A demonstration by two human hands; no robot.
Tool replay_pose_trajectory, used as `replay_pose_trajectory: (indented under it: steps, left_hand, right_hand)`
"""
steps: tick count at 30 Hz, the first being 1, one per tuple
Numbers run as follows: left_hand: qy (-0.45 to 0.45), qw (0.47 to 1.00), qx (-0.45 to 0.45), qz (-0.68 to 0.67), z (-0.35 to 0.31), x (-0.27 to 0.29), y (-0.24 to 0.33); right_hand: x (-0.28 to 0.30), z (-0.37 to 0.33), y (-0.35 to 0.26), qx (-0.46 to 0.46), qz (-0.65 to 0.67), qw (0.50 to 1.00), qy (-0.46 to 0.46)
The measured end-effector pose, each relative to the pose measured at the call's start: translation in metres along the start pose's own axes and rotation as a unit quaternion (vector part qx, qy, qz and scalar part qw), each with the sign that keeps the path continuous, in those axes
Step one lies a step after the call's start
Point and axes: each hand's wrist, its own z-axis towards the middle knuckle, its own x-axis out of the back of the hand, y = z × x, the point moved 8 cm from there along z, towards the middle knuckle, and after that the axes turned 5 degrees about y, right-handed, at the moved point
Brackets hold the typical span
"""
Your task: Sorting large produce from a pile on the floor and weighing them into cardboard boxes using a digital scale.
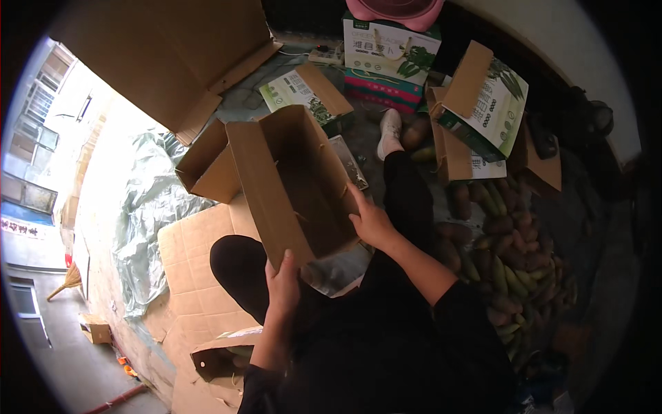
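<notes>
An open cardboard box, brown inside with its long flap folded outward, is tilted above my lap between both hands. My left hand grips its near left corner, thumb on top of the cardboard. On the right wall my right hand is closed over the edge, thumb and fingers on either side. Short pale cord ends stick through the box's walls. Nothing shows inside it. Just beyond its left side stands another open brown box, partly hidden by the flap.
Long green and reddish-brown vegetables lie heaped at my right. Printed white-and-green cartons stand at the back right, and a carton stack carries a pink basin. Flattened cardboard and plastic sheeting cover floor at left.
</notes>
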Motion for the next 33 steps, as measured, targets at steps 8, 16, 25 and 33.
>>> replay_pose_trajectory:
  steps: [8,16,25,33]
  left_hand:
    - [-0.029,0.999,-0.008,0.016,0.044,0.009,0.05]
    - [-0.05,0.996,-0.034,0.067,0.116,0.031,0.092]
    - [0.078,0.709,-0.436,0.549,0.071,-0.038,0.102]
    - [-0.053,0.627,-0.295,0.719,0.061,-0.056,0.012]
  right_hand:
    - [-0.004,0.014,0.017,-0.082,0.152,0.985,-0.015]
    - [0.009,0.019,-0.006,0.013,0.078,0.991,-0.104]
    - [-0.018,0.031,-0.025,0.093,0.029,0.995,-0.034]
    - [-0.02,0.04,-0.023,0.051,0.031,0.998,-0.027]
